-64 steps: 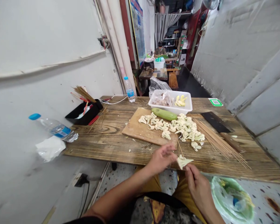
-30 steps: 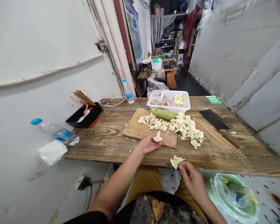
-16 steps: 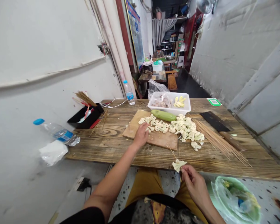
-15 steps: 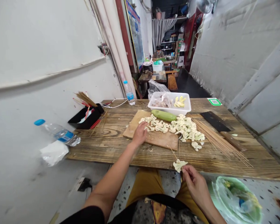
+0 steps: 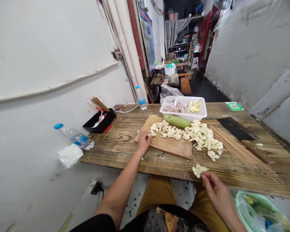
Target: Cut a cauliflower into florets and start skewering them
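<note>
My left hand (image 5: 144,141) rests on the near left part of the wooden cutting board (image 5: 168,145), its fingers closed on a small cauliflower floret (image 5: 151,133). A pile of cauliflower florets (image 5: 195,133) spreads over the board and the table to its right. My right hand (image 5: 214,187) hovers at the table's near edge, pinching a thin bamboo skewer with one floret (image 5: 199,169) threaded on it. A green cucumber (image 5: 177,121) lies at the board's far edge.
Loose bamboo skewers (image 5: 241,153) and a cleaver (image 5: 244,135) lie at the right. A white tub (image 5: 183,108) stands behind the board, a black box of sticks (image 5: 100,120) at the left, water bottles (image 5: 73,137) nearby. A green bin (image 5: 261,212) sits low right. A person sits far back.
My left hand let go of the skewered floret, reached out to the board and closed on a floret there. My right hand kept the skewer near the table edge.
</note>
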Demonstrator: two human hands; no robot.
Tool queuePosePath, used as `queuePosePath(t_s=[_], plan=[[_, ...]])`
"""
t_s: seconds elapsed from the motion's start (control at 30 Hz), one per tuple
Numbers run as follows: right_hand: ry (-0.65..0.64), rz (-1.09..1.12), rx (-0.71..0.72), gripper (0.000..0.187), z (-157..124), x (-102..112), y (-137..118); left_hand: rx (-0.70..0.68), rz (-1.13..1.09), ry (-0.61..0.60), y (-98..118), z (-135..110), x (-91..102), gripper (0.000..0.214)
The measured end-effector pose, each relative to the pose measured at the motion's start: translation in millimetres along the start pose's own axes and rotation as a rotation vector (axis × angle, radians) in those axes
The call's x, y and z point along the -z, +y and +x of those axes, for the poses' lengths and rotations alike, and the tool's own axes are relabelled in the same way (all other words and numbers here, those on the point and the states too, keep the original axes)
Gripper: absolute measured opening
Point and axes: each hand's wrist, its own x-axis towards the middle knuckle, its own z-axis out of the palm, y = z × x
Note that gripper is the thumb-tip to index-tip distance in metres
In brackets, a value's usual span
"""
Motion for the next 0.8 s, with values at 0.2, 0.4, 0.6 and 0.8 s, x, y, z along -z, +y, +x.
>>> queuePosePath(t_s=[0.2,0.4,0.6,0.8], plan=[[0.286,-0.339,0.055,0.035,70.3,43.1,18.0,-0.046,-0.053,-0.079,4.8,-4.5,-3.3,0.031],[0.35,-0.356,0.326,0.032,147.8,52.7,-5.5,0.097,-0.165,0.029,0.9,-19.2,-17.8,0.037],[0.214,-0.366,0.404,0.025,188.6,-10.9,-44.3,0.133,-0.131,0.102,5.9,-22.8,-24.5,0.034],[0.077,-0.413,0.483,0.031,193.6,-34.5,-59.3,0.196,-0.259,0.038,6.5,-21.4,-19.1,0.034]])
